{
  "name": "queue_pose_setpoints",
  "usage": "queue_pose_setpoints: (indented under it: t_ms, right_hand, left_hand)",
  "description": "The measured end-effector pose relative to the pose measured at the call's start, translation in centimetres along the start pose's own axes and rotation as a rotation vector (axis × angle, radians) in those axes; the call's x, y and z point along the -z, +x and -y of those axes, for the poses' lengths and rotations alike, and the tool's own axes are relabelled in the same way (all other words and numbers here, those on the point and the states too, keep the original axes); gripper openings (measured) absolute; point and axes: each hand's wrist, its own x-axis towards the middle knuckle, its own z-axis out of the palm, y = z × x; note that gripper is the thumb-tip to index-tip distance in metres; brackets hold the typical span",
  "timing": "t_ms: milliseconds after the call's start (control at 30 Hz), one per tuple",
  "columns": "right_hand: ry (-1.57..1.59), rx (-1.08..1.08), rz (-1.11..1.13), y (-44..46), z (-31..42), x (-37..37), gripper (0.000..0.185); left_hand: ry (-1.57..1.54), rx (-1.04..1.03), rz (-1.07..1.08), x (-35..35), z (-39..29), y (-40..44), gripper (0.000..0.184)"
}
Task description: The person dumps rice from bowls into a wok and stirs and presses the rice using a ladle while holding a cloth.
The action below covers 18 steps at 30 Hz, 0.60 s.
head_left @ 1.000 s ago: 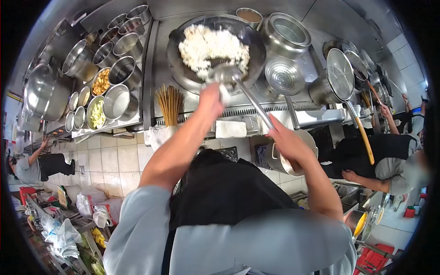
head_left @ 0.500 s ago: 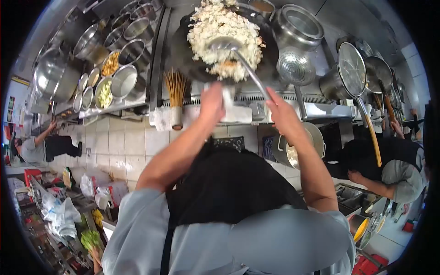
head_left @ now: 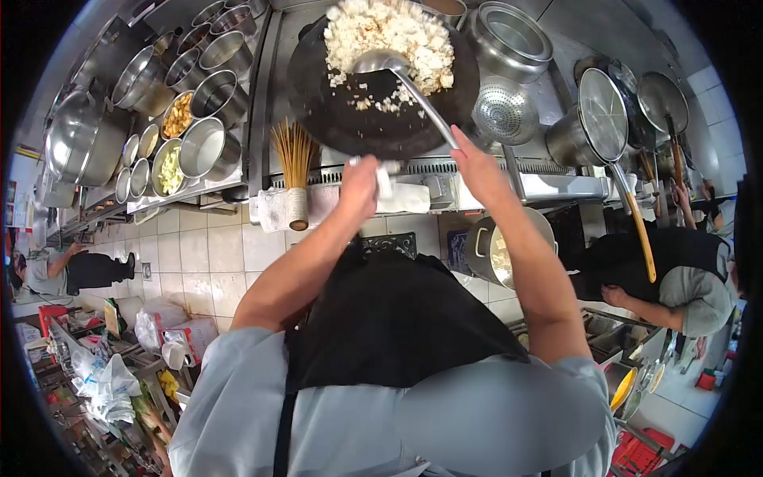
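Your ladle (head_left: pixel 423 102) meets pale crumbled food (head_left: pixel 389 33) in the wok (head_left: pixel 373 131), upper centre of the frame.
Your right hand (head_left: pixel 482 171) is clamped round its handle, right of centre; your left hand (head_left: pixel 361 188) grips a white cloth (head_left: pixel 385 184) just beside the wok's lower rim.

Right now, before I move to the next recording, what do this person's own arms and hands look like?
The short sleeves are plain light grey, with no marking that I can make out, and leave both forearms bare. The left grip and right grip are ungloved hands; no watch or cable shows on either wrist. A black apron covers the front.
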Motion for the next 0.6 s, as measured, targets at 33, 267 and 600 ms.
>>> queue_pose_setpoints:
  t_ms: [33, 267, 600]
  right_hand:
    - [0.005, -0.027, 0.003, -0.4, 0.8, -0.5, 0.053]
    - [0.264, -0.087, 0.007, -6.2, 4.5, 5.3, 0.051]
    - [0.098, -0.011, -0.038, 3.6, 3.4, 2.9, 0.055]
  left_hand:
    - [-0.022, -0.011, -0.020, -0.6, -0.4, -1.6, 0.016]
    - [0.050, -0.020, 0.037, -3.3, -4.7, 9.7, 0.017]
    - [0.406, 0.338, 0.144, -0.6, -7.3, 3.3, 0.040]
